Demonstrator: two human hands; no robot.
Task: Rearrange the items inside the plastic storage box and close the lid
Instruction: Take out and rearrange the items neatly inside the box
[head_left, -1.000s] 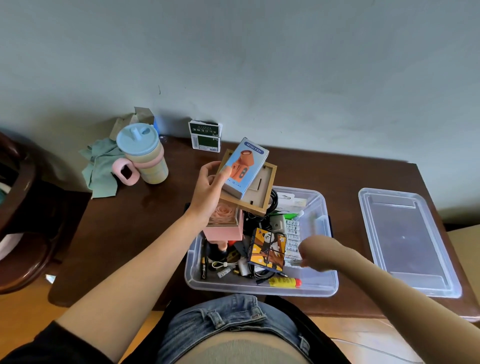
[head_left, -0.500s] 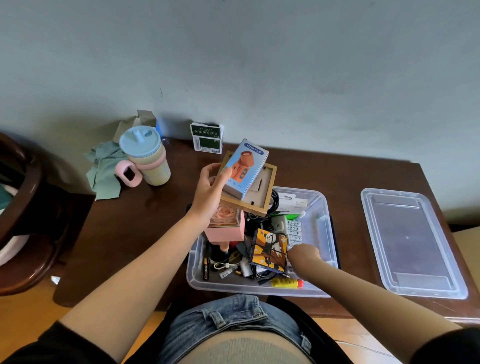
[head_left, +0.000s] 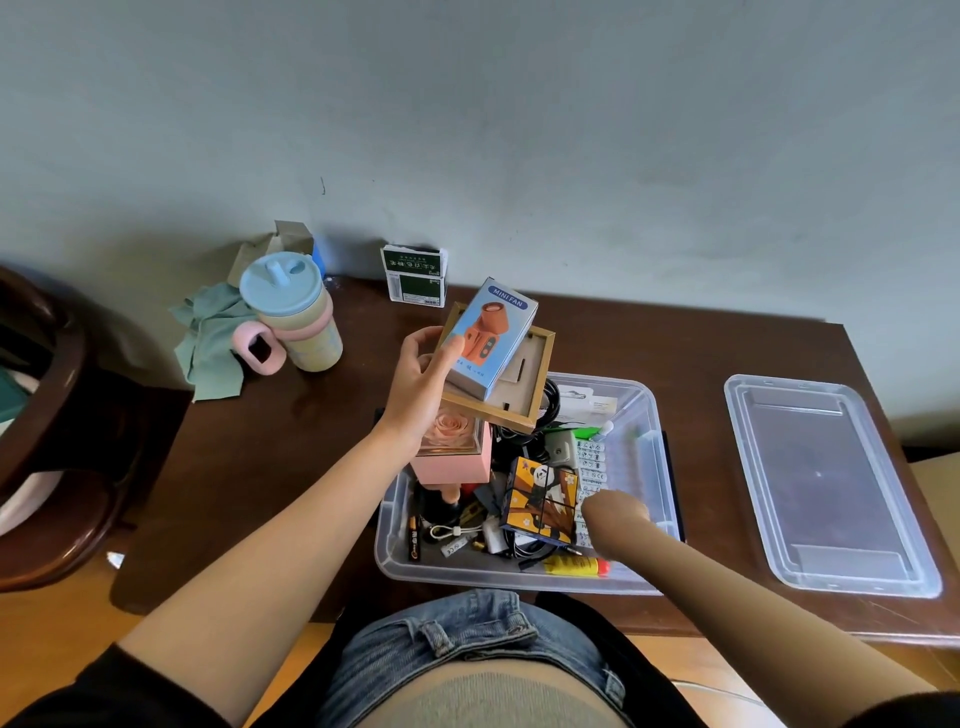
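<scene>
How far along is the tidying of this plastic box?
Done: the lid is off, lying on the table right of the storage box. In hand: the left hand holds the mini fan box and wooden frame above it; the right hand reaches among the clutter. Left: settle the items, fit the lid.

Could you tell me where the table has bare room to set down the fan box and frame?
Bare wood lies between the cup and the storage box, and between that box and its lid. Inside the box, the left and middle are crowded; only the right strip looks nearly bare.
</scene>
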